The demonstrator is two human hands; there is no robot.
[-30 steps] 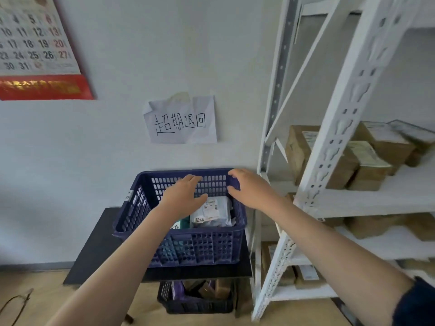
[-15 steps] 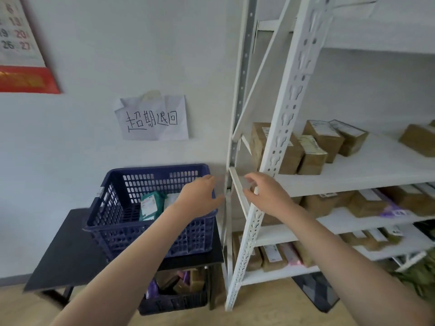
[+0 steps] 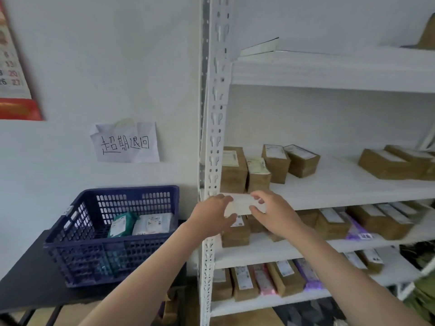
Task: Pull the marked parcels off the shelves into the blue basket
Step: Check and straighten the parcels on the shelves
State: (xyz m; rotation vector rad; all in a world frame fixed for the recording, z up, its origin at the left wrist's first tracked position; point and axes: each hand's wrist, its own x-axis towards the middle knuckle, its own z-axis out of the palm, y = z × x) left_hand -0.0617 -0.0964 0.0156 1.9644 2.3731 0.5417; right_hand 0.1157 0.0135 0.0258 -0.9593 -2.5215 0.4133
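The blue basket (image 3: 70, 243) stands on a black table (image 3: 26, 285) at the left, with a green parcel (image 3: 122, 223) and a white parcel (image 3: 154, 223) inside. Brown labelled parcels (image 3: 256, 175) stand on the white shelf (image 3: 341, 187) to the right. My left hand (image 3: 211, 215) and my right hand (image 3: 270, 212) hover side by side in front of that shelf's front edge, near its left post. Their fingers are loosely curled and hold nothing. More brown and purple parcels (image 3: 334, 224) lie on the lower shelves.
A white perforated shelf post (image 3: 215, 137) rises between the basket and the shelves. A handwritten paper note (image 3: 126, 143) and a wall calendar (image 3: 11, 74) hang at the left. A second basket sits under the table, mostly hidden.
Both hands have left the basket and moved right to the shelf's front edge. The view has swung right, showing more of the shelves.
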